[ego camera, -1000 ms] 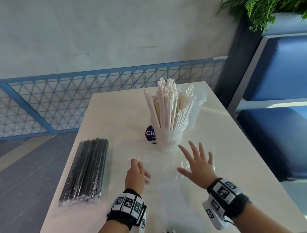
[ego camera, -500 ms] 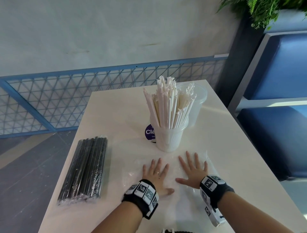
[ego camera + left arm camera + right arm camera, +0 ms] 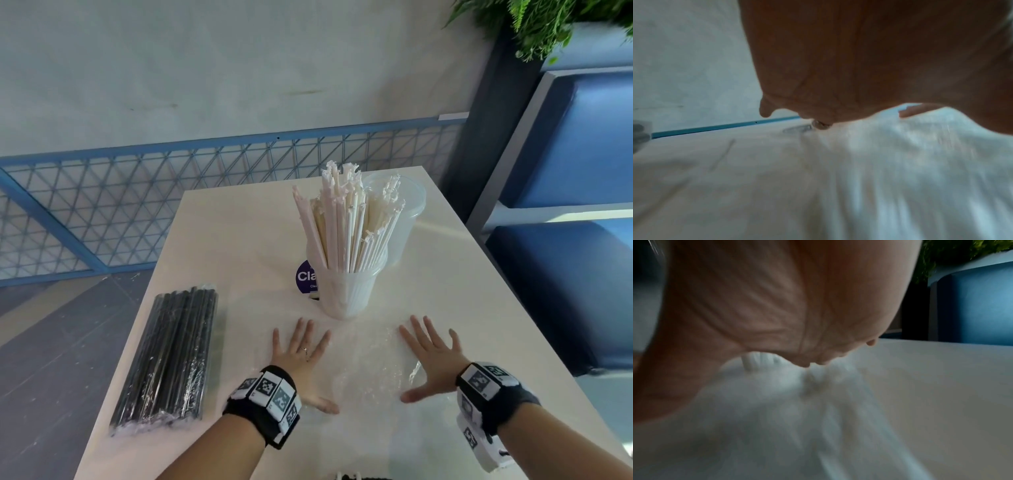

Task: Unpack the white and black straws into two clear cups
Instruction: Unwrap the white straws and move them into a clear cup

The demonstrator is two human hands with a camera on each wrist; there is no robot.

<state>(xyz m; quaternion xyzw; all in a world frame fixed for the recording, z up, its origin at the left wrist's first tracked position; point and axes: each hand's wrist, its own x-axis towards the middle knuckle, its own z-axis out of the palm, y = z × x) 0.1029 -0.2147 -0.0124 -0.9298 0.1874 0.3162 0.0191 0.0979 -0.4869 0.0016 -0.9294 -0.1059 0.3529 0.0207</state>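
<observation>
White paper-wrapped straws stand in a clear ribbed cup at the table's middle. A second clear cup stands behind it to the right, with nothing seen in it. A sealed pack of black straws lies along the table's left edge. An emptied clear plastic wrapper lies flat in front of the cups. My left hand and right hand press flat on its two sides with fingers spread. The wrist views show only my left palm, my right palm and blurred plastic.
A purple round sticker lies on the white table beside the filled cup. A blue mesh railing runs behind the table. Blue cushioned seats stand at the right, with a plant above.
My left hand opened from a loose curl and both hands went flat onto the wrapper. They have since slid apart, left hand leftward and right hand rightward, spreading the plastic.
</observation>
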